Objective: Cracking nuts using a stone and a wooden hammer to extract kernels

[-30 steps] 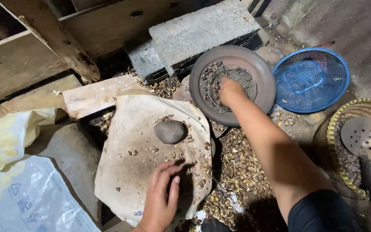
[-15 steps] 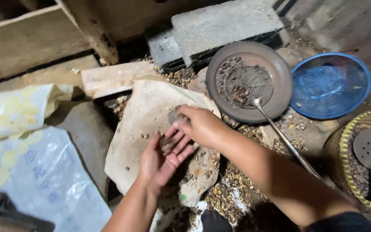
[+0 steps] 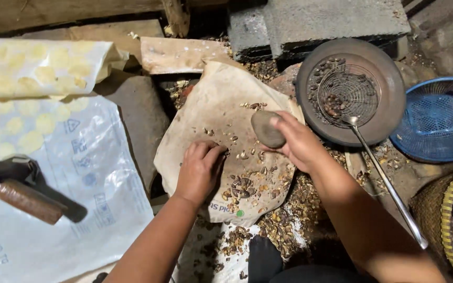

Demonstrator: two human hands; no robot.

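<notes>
Now, head view: you looked straight down at both of your hands over a stained work surface.
Right hand (image 3: 297, 140): your fingers were curled around a smooth grey stone (image 3: 267, 129), held just above the tan sack sheet (image 3: 213, 112).
Left hand (image 3: 200, 166): it lay knuckles up on the sack sheet with the fingers bent under; whether it held anything, you could not tell.
Sack sheet: it carried scattered nuts and shell bits (image 3: 247, 183), thickest between your two hands and toward its near edge.
Round dark pan (image 3: 389, 76): it sat just beyond your right hand and held dark roasted nuts along with a wire skimmer (image 3: 348, 94) resting inside, its long metal handle running toward you.
Blue plastic basket (image 3: 439, 123): it stood right of the pan, and its contents could not be made out.
Woven basket (image 3: 446, 220): at the right edge, with a perforated metal disc lying in it.
Plastic sheeting (image 3: 79, 157): spread on your left.
</notes>
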